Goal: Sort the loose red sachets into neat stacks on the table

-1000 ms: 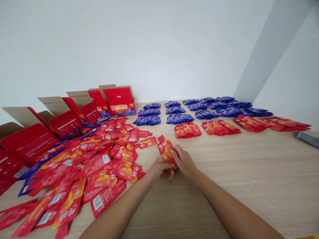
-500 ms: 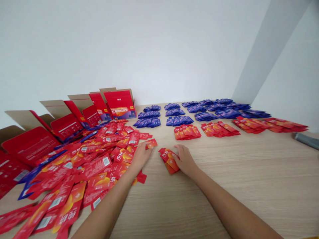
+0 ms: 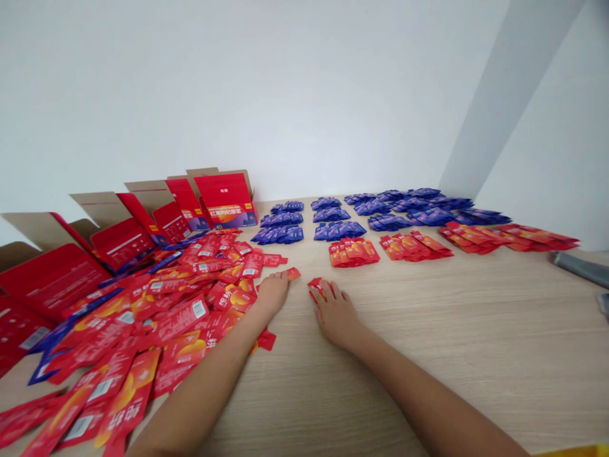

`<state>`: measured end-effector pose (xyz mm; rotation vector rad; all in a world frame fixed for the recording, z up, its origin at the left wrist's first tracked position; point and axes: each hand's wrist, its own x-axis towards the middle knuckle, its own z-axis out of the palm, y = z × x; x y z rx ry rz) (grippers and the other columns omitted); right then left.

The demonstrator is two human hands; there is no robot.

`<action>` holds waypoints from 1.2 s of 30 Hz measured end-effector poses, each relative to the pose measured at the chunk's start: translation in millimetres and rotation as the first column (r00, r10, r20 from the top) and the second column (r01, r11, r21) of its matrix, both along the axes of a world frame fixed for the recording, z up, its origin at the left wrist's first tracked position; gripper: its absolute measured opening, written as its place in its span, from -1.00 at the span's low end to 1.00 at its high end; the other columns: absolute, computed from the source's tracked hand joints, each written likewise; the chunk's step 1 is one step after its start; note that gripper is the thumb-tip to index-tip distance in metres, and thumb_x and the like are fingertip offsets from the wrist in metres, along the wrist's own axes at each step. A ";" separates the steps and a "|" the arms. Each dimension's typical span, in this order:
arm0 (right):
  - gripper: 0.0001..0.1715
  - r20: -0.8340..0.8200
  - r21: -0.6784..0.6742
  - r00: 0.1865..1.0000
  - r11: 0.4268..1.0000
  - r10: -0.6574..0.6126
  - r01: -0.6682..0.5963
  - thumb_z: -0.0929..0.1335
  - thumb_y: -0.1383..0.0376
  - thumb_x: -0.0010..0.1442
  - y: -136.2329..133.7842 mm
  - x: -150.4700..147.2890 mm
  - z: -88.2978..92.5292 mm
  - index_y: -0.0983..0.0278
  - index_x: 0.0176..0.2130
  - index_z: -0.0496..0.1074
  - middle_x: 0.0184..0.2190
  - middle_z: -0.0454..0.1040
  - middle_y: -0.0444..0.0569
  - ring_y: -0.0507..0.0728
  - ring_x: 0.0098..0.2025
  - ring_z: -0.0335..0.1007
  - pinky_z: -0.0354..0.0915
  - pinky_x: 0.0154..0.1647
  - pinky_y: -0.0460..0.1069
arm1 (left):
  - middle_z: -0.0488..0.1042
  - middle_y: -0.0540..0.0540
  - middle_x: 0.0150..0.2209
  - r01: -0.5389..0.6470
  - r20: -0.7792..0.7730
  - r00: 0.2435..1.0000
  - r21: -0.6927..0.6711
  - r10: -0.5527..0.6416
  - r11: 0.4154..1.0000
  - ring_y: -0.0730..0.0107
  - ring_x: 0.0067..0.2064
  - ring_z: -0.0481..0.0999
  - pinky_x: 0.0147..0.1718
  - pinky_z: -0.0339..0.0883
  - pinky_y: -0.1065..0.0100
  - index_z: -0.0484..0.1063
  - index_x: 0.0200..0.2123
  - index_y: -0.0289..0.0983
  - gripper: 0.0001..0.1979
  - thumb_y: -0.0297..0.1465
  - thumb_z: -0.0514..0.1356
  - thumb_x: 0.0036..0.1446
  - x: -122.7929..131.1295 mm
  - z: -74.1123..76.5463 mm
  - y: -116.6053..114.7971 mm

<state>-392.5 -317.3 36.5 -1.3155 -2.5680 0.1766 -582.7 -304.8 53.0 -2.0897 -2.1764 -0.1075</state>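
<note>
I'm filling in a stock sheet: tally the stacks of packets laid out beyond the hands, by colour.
Blue stacks: 15
Red stacks: 4
Total: 19
Stacks at the far right overlap, so that part is my best reading. The red packets under the right hand are not counted.

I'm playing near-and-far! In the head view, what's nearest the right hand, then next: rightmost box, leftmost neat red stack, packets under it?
1. Red packets, under the right hand
2. Leftmost neat red stack, just ahead
3. Rightmost box, far back left
</note>
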 end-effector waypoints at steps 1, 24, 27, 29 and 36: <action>-0.43 -0.012 0.001 1.000 1.000 -0.004 0.004 0.21 0.28 0.24 1.0 1.0 -1.7 0.22 0.23 0.22 0.30 0.10 0.19 0.40 0.29 0.01 0.08 0.15 0.31 | 0.51 -0.33 -0.08 0.020 0.001 1.000 0.003 -0.020 1.000 0.11 -0.05 0.51 -0.11 0.36 0.17 0.37 0.02 -0.36 -0.64 -0.55 -0.05 0.20 -0.2 0.7 -2.0; -0.43 -0.817 -0.560 0.501 0.595 -0.284 -0.577 0.50 0.16 -0.09 -2.4 7.9 12.0 0.20 -0.07 0.39 -0.19 0.53 -0.04 0.20 -0.16 0.46 0.35 -0.07 0.12 | 0.56 -0.27 -0.14 -0.104 0.942 -0.320 0.073 -0.103 0.992 0.10 -0.05 0.53 -0.05 0.38 0.16 0.44 -0.12 -0.36 -0.52 -0.09 0.19 0.04 35.7 -5.1 -38.7; -0.49 -0.745 -0.630 0.620 0.564 -0.246 -0.534 0.44 0.05 0.00 -11.2 5.3 11.9 0.22 -0.11 0.37 -0.41 0.52 -0.07 0.14 -0.45 0.44 0.39 -0.38 0.08 | 0.60 -0.20 -0.32 0.076 0.894 -0.447 0.019 0.017 0.997 0.18 -0.22 0.59 -0.21 0.43 0.29 0.49 -0.25 -0.35 -0.58 -0.16 0.34 -0.11 45.6 5.4 -45.4; -0.53 -0.664 -0.704 0.705 0.527 -0.250 -0.476 0.38 0.00 0.06 -16.9 2.8 12.7 0.24 -0.14 0.34 -0.64 0.40 -0.18 0.04 -0.70 0.23 0.24 -0.65 -0.02 | 0.60 -0.16 -0.41 0.069 0.891 -0.454 0.014 0.019 0.998 0.22 -0.30 0.60 -0.29 0.43 0.33 0.50 -0.30 -0.34 -0.60 -0.19 0.37 -0.17 50.0 10.7 -47.4; -0.51 -0.724 -0.523 0.675 0.751 -0.142 -0.403 0.21 -0.08 0.21 -10.9 2.1 8.7 0.19 -0.53 0.26 -0.80 0.16 -0.26 -0.04 -0.78 0.01 -0.03 -0.70 -0.08 | 0.57 -0.15 -0.50 -0.144 0.919 -0.392 -0.019 -0.039 0.989 0.23 -0.40 0.58 -0.41 0.41 0.34 0.49 -0.37 -0.36 -0.53 -0.09 0.37 -0.24 37.0 7.6 -38.8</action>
